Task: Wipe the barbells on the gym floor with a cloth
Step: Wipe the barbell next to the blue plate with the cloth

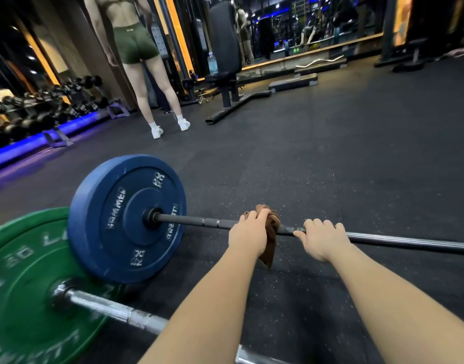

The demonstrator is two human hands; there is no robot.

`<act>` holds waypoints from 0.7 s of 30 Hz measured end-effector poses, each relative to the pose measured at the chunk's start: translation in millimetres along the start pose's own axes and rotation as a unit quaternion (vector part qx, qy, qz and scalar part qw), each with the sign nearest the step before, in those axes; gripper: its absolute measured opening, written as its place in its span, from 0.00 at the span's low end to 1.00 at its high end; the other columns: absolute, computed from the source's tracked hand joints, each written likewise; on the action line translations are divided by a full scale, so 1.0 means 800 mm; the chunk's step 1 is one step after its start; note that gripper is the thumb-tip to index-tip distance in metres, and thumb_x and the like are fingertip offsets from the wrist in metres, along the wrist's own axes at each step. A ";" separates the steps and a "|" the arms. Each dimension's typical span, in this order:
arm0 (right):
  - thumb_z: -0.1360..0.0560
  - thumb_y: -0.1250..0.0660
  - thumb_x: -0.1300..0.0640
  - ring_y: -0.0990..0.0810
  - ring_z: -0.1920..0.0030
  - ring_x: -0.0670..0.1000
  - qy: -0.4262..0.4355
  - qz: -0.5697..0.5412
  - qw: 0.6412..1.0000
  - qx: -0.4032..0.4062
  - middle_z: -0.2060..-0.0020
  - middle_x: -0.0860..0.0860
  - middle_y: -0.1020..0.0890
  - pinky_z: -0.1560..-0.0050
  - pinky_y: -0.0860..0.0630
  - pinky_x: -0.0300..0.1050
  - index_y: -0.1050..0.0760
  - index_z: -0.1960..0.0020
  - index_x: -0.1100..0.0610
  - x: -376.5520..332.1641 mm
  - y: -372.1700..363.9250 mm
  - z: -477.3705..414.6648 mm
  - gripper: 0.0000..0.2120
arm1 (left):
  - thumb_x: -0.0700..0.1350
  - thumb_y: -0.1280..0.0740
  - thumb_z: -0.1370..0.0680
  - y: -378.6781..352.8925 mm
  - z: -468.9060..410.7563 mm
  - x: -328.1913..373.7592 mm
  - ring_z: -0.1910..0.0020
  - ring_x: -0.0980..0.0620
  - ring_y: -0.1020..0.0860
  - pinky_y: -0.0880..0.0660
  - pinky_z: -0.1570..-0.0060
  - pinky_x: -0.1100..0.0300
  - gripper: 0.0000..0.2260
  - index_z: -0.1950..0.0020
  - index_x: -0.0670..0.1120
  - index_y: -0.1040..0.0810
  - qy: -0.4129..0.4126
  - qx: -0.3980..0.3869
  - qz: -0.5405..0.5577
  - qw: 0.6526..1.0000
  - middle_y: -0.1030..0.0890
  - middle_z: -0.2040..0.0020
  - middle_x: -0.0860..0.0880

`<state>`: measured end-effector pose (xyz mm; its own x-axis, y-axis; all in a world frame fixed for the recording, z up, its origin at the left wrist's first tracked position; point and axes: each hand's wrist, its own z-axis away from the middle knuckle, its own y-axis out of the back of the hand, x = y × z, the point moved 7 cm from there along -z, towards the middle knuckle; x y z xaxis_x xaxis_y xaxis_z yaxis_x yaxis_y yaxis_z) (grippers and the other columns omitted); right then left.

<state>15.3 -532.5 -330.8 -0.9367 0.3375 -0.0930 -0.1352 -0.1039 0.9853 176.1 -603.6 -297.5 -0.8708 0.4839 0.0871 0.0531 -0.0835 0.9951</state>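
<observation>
At the far left edge, rows of dumbbells point(41, 106) sit on a rack lit from below by a blue strip. Nearer the camera, a green plate point(28, 285) fills the bottom left corner, mounted on a silver bar point(115, 310) that runs toward the bottom of the view and passes under the left forearm. Just behind it stands a blue plate point(125, 219), upright on the floor point(357, 153) and overlapping the green one. From its hub a dark bar point(194, 220) stretches to the right. Farther back, a person point(136, 48) in green shorts and white shoes stands facing away. The left hand point(249, 237) grips the dark bar at mid-length through a brown cloth point(271, 245), with its fingers curled close together over the top. The cloth is bunched round the bar and a loose end hangs below. Behind, a black bench point(225, 61) stands upright, with a step platform point(294, 82) to its right. The right hand point(322, 239) holds the dark bar just beside the cloth, fingers curled over it and slightly apart, thumb lying along the bar toward the cloth. Beyond it the dark bar runs off the right edge.
</observation>
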 end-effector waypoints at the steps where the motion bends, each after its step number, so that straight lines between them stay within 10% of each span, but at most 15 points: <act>1: 0.15 0.55 0.39 0.29 0.33 0.56 -0.002 -0.001 1.000 -0.005 0.32 0.51 0.26 0.34 0.35 0.56 0.33 0.30 0.52 0.001 -0.001 0.000 0.24 | 0.43 0.40 0.15 -0.002 -0.004 0.001 0.28 0.43 0.32 0.26 0.36 0.45 0.24 0.21 0.55 0.42 -0.001 0.007 0.005 1.000 0.31 0.27 0.47; 21: 0.15 0.56 0.39 0.27 0.41 0.55 0.012 0.068 0.996 0.063 0.40 0.49 0.26 0.42 0.35 0.53 0.33 0.35 0.52 -0.003 -0.016 -0.001 0.22 | 0.49 0.46 0.15 -0.008 -0.075 -0.146 0.39 0.38 0.24 0.27 0.40 0.45 0.15 0.28 0.49 0.33 0.088 0.103 0.024 0.990 0.24 0.33 0.43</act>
<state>19.1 -532.9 -343.3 -0.9513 0.3054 0.0409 0.0340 -0.0278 0.9990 248.0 -712.0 -316.5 -0.9359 0.3221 0.1424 0.1787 0.0861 0.9801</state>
